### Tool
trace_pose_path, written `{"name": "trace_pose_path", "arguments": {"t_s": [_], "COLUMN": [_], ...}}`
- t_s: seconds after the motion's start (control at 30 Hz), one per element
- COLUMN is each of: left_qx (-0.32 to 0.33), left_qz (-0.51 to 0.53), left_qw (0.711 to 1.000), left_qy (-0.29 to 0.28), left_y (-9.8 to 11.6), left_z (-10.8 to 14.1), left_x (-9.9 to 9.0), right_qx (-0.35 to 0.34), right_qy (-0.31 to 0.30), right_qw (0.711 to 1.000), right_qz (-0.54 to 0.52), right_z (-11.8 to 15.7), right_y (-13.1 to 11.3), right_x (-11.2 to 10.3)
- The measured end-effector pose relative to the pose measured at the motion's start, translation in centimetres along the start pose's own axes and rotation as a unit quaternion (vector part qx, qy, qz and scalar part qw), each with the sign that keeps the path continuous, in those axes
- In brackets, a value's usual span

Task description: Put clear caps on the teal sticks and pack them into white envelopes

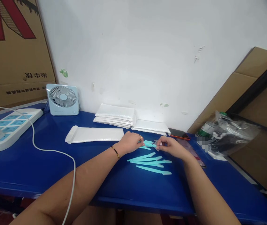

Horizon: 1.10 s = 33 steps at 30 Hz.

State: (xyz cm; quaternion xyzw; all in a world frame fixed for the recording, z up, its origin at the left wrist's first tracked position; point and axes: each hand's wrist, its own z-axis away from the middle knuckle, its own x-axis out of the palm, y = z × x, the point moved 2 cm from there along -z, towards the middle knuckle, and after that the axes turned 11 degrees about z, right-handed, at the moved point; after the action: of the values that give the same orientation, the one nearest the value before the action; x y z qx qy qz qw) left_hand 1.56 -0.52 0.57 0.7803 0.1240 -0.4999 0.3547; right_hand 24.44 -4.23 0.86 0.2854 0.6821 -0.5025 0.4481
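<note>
My left hand (131,142), with a ring and a bracelet, has its fingers closed at the left end of a small group of turquoise sticks (149,143). At the right end of that group, my right hand (167,146) pinches something small and pale that I cannot make out. Nearer to me, several turquoise sticks with wider right ends (153,169) lie loosely fanned on the blue table (124,184). A flat white padded envelope (98,134) rests just left of my left hand, its flap end pointing left.
White envelopes (114,114) are stacked by the wall, with a phone (179,134) to their right. A light blue fan (63,98) and a power strip (16,125) stand left; a white cable crosses my left arm. Clear plastic bags (229,134) sit right.
</note>
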Motion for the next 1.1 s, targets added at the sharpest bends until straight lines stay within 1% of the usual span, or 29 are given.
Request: {"name": "trace_pose_path", "arguments": {"t_s": [0.1, 0.17, 0.23, 0.3, 0.4, 0.47, 0.53, 0.6, 0.67, 0.77, 0.87, 0.93, 1.0, 1.03, 1.1], "left_qx": [-0.041, -0.062, -0.068, -0.060, -0.040, -0.027, -0.016, -0.013, -0.018, -0.027, -0.046, -0.060, -0.061, -0.056, -0.041], "left_qz": [-0.029, -0.028, -0.022, -0.016, 0.009, 0.028, 0.038, 0.037, 0.025, -0.015, -0.045, -0.044, -0.035, -0.029, -0.008], "left_qw": [0.998, 0.997, 0.997, 0.998, 0.999, 0.999, 0.998, 0.997, 0.997, 0.999, 0.998, 0.997, 0.997, 0.998, 0.999], "left_qy": [0.026, 0.031, 0.032, 0.031, 0.008, -0.025, -0.057, -0.072, -0.068, -0.032, -0.008, 0.001, 0.014, 0.019, 0.016], "left_y": [-0.7, -1.3, -1.5, -1.4, -0.6, 0.0, 0.4, 0.6, 0.6, 0.3, -0.5, -1.1, -1.3, -1.3, -0.9], "left_z": [-0.1, -0.1, 0.1, 0.2, 0.3, 0.4, 0.5, 0.4, 0.3, 0.1, 0.0, 0.0, 0.1, 0.1, 0.2], "left_x": [-0.5, -0.8, -1.0, -1.1, -0.9, -0.6, -0.3, -0.1, -0.1, -0.3, -0.7, -0.9, -1.0, -1.0, -0.9], "right_qx": [0.042, 0.070, 0.062, 0.018, -0.050, -0.063, -0.058, -0.052, -0.047, -0.033, 0.012, 0.038, 0.037, 0.026, -0.007], "right_qy": [0.034, 0.067, 0.075, 0.042, -0.039, -0.071, -0.077, -0.068, -0.048, -0.009, 0.038, 0.058, 0.043, 0.018, -0.051], "right_qw": [0.997, 0.993, 0.993, 0.998, 0.998, 0.995, 0.995, 0.996, 0.998, 0.999, 0.998, 0.995, 0.997, 0.999, 0.999], "right_qz": [0.047, 0.071, 0.067, 0.041, 0.021, 0.027, 0.024, 0.019, 0.016, 0.023, 0.055, 0.069, 0.055, 0.041, 0.018], "right_z": [-0.1, 0.0, 0.0, 0.0, -0.1, -0.3, -0.4, -0.4, -0.4, -0.5, -0.4, -0.1, 0.2, 0.4, 0.7], "right_y": [1.5, 2.0, 1.7, 0.7, -0.9, -1.4, -1.4, -1.4, -1.3, -0.6, 0.9, 1.6, 1.7, 1.4, 0.6], "right_x": [-0.2, -0.5, -0.6, -0.3, 0.6, 1.2, 1.5, 1.5, 1.4, 1.0, 0.3, -0.3, -0.7, -0.8, -0.6]}}
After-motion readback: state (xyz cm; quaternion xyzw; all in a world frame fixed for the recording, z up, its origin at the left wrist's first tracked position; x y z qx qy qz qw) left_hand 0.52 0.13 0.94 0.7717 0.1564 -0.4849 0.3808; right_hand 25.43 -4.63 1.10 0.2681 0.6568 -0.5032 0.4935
